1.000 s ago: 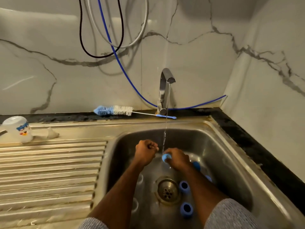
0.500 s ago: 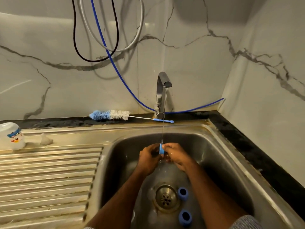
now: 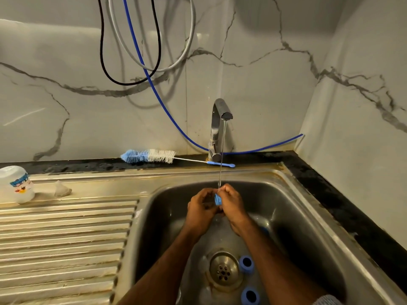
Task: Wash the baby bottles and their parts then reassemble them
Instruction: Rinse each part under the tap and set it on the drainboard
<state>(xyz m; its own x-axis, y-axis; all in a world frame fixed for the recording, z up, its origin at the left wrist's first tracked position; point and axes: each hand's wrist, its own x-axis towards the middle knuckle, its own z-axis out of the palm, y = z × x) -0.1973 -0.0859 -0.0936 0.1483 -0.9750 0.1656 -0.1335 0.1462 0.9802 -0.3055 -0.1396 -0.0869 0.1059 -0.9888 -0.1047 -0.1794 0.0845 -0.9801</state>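
Rinsing under way: small blue plastic bottle ring pinched between left hand and right hand, fingers curled round it, directly beneath thin water stream from chrome tap, presumably to flush it. Below the grip, two more blue rings wait beside steel drain. Behind, blue-and-white bottle brush lies unused.

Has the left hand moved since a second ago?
Yes. The left hand has shifted right, toward the water stream, and now meets the right hand there.
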